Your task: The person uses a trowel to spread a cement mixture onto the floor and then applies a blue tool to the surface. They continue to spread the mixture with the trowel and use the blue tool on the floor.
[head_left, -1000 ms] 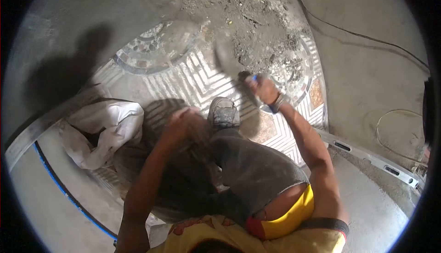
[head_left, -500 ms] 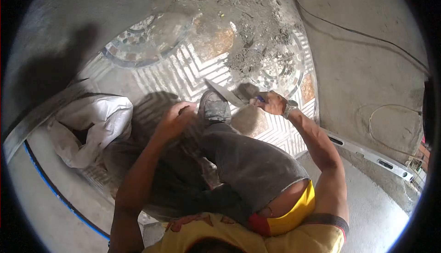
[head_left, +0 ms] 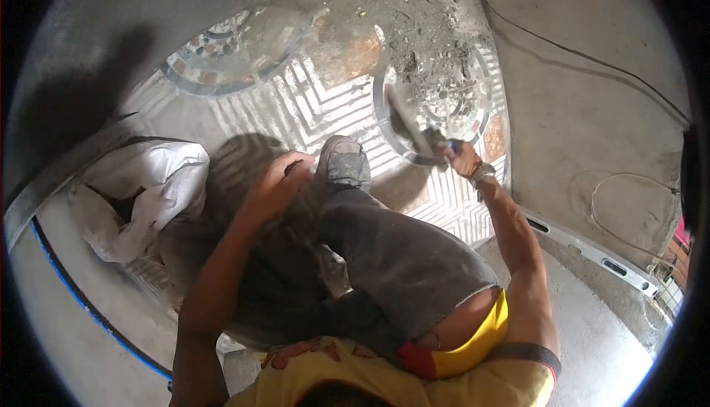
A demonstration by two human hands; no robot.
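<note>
My right hand [head_left: 464,160] is closed round the blue handle of a trowel [head_left: 407,120]. Its long grey blade is blurred and slants up and left over the circular mosaic [head_left: 452,104] in the patterned floor. Close beyond the blade lies loose grey mortar rubble [head_left: 425,45]. My left hand [head_left: 279,183] is held above my bent legs, left of my shoe [head_left: 345,161]. Its fingers are curled, with a small dark patch between them that I cannot make out.
An opened white sack [head_left: 166,185] stands at my left, beside a long straight board [head_left: 66,167]. To the right, a spirit level [head_left: 592,254] lies along the edge of a concrete slab [head_left: 584,111]. A dark cable [head_left: 569,51] crosses that slab. A second mosaic circle [head_left: 218,56] lies far left.
My right hand has moved right and slightly forward with the trowel, whose blade has swung steeper. The rubble has shifted away, baring more of the right mosaic. My left hand has barely moved.
</note>
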